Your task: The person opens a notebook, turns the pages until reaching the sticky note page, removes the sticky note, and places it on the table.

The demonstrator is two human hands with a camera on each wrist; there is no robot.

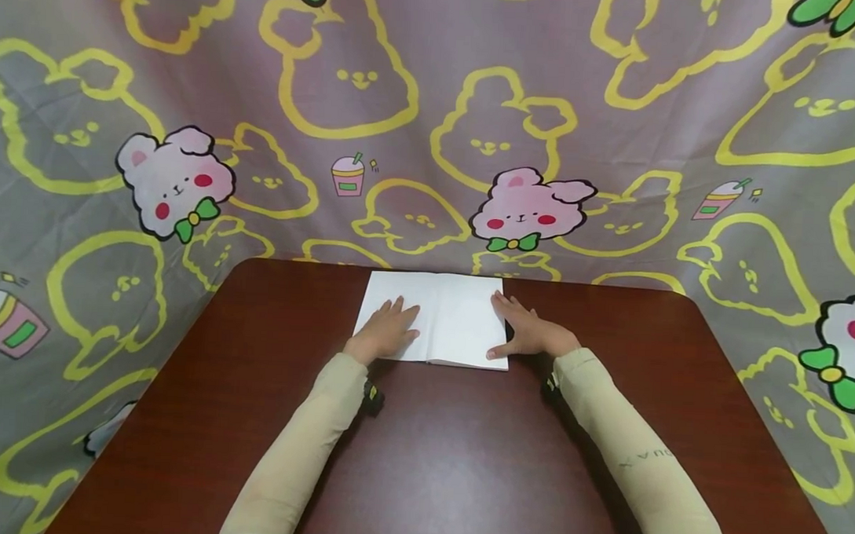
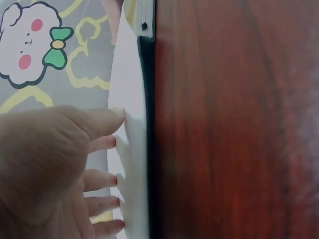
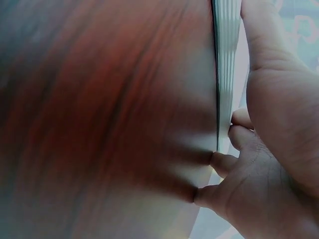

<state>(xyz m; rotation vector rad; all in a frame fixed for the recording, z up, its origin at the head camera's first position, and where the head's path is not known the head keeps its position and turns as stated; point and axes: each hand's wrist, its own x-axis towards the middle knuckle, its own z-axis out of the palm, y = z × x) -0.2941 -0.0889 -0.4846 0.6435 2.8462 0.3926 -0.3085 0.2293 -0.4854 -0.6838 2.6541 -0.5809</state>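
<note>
An open book (image 1: 464, 319) with blank white pages lies flat near the table's far edge. My left hand (image 1: 385, 331) rests on the left page with its fingers spread. In the left wrist view, the thumb and fingertips press on the white page (image 2: 130, 84), above a dark cover edge. My right hand (image 1: 527, 333) lies at the book's right side, its thumb on the page near the lower corner. In the right wrist view, the stacked page edges (image 3: 227, 64) show beside the thumb, and two fingertips of the right hand (image 3: 264, 164) touch the table past the book.
The dark reddish-brown table (image 1: 435, 464) has rounded far corners. A grey curtain (image 1: 421, 55) with yellow outlines and cartoon bunnies hangs close behind the table and at both sides. Small black devices sit under both wrists, one below the left sleeve (image 1: 289, 459).
</note>
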